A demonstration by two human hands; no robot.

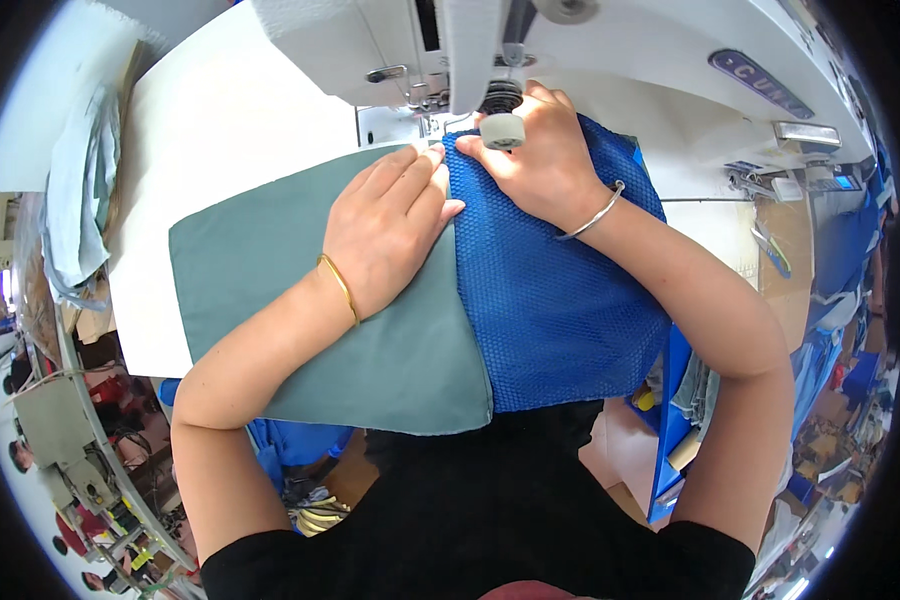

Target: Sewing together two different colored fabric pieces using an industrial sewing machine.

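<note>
A grey-green fabric piece [260,260] lies on the left half of the white sewing table, its right edge meeting a blue textured mesh fabric [560,310]. Flat on the grey-green piece rests my left hand [385,220], fingers stretched toward the needle area of the sewing machine [370,50]. My right hand [540,160] is spread over the top of the blue mesh, thumb near the seam between both fabrics. A white roller [503,131] on the machine hides part of its fingers. Both fabrics hang over the table's front edge toward my body.
Pale blue cloth pieces [78,190] hang at the table's left. Small scissors or snips [772,250] lie on a brown board at the right. A blue bin [673,430] stands below the table's right front. Other workstations with people show at far left.
</note>
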